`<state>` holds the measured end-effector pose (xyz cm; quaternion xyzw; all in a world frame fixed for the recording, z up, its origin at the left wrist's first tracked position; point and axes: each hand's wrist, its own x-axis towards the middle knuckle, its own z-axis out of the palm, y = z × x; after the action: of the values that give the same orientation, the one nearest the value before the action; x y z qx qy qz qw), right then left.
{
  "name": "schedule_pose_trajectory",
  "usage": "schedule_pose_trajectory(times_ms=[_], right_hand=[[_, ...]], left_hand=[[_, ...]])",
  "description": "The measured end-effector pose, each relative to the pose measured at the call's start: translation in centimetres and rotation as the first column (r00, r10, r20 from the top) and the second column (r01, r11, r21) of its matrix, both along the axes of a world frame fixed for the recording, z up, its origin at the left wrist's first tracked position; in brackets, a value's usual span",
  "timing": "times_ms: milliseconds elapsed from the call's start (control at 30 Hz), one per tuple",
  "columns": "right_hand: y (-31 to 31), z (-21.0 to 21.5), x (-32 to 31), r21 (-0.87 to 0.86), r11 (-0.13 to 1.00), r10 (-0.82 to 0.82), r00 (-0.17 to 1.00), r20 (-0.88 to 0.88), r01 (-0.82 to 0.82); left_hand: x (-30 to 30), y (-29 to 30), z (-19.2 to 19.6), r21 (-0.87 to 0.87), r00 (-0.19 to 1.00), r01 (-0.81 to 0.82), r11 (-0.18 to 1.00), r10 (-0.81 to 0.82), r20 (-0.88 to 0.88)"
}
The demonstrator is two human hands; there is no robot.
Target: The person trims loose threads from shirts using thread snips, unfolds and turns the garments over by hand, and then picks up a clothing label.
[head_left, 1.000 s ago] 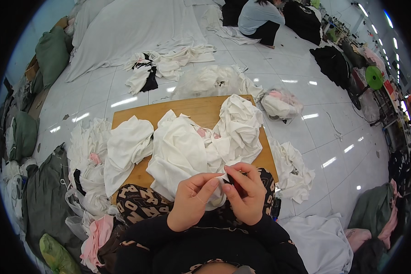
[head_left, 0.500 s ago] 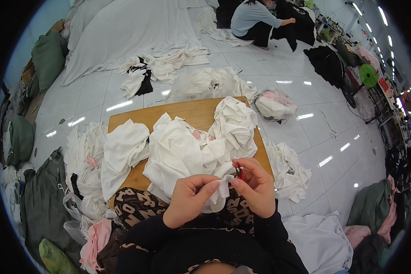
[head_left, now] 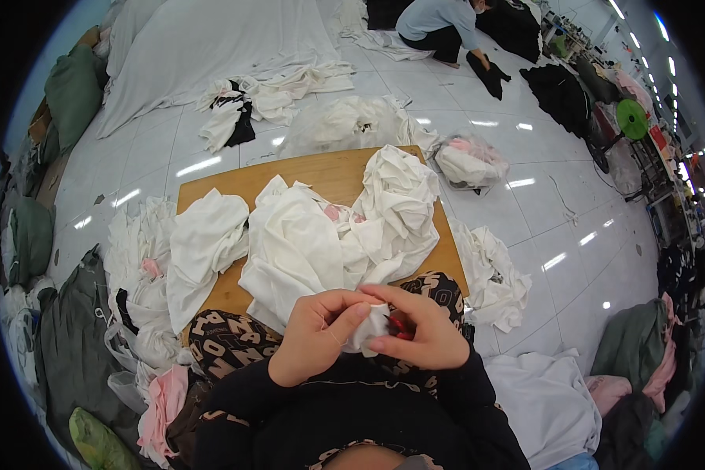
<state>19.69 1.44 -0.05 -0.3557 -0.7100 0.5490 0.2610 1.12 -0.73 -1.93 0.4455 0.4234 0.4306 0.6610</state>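
Observation:
Over my lap, my left hand (head_left: 312,337) pinches an edge of white cloth (head_left: 373,323) between thumb and fingers. Facing it, my right hand (head_left: 431,333) is closed round red-handled thread snips (head_left: 399,323), its thumb pressed on the same cloth. The palm and fingers mostly hide the snips. A thin loose thread hangs by the left fingers. Just beyond my hands, crumpled white fabric (head_left: 294,243) is heaped on a low wooden table (head_left: 301,168), with small pink bits among its folds. Another white piece (head_left: 207,239) drapes over the table's left side.
White cloth heaps lie on the tiled floor left (head_left: 145,235) and right (head_left: 493,278) of the table. Beyond it stand a filled clear bag (head_left: 345,125) and a smaller bag (head_left: 470,160). A person in light blue (head_left: 439,27) crouches farther off, handling black cloth. A green fan (head_left: 631,119) stands at right.
My hands have drawn closer together and the right hand has turned, covering more of the snips. The view has shifted slightly. The crouching person has bent lower, with a smaller black piece in hand.

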Motion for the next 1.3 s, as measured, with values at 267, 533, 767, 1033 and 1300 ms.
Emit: schedule_pose_trajectory(times_ms=[267, 533, 767, 1033, 1300], right_hand=[[1.2, -0.9, -0.5, -0.348, 0.932, -0.209, 0.935, -0.287, 0.102], [1.2, -1.6, -0.6, -0.316, 0.924, -0.299, 0.921, -0.249, 0.215], [-1.5, 1.5, -0.6, 0.552, 0.763, -0.421, 0.907, 0.032, 0.335], [-1.9, 0.5, -2.2, 0.624, 0.746, -0.45, 0.866, 0.218, 0.231], [-1.5, -0.1, -1.6, 0.647, 0.732, -0.419, 0.889, 0.182, 0.212]], left_hand=[[-1.3, 0.7, -0.4, 0.048, 0.987, 0.142, 0.989, -0.137, -0.088], [-1.5, 0.4, -0.4, -0.072, 0.996, 0.086, 0.994, -0.083, 0.033], [-0.3, -0.2, 0.0, 0.039, 0.998, -0.064, 0.997, 0.065, -0.02], [-0.4, -0.3, 0.1, 0.038, 0.991, -0.054, 0.998, 0.058, -0.118], [-0.3, -0.2, 0.5, -0.018, 0.997, -0.068, 0.998, 0.067, -0.041]])
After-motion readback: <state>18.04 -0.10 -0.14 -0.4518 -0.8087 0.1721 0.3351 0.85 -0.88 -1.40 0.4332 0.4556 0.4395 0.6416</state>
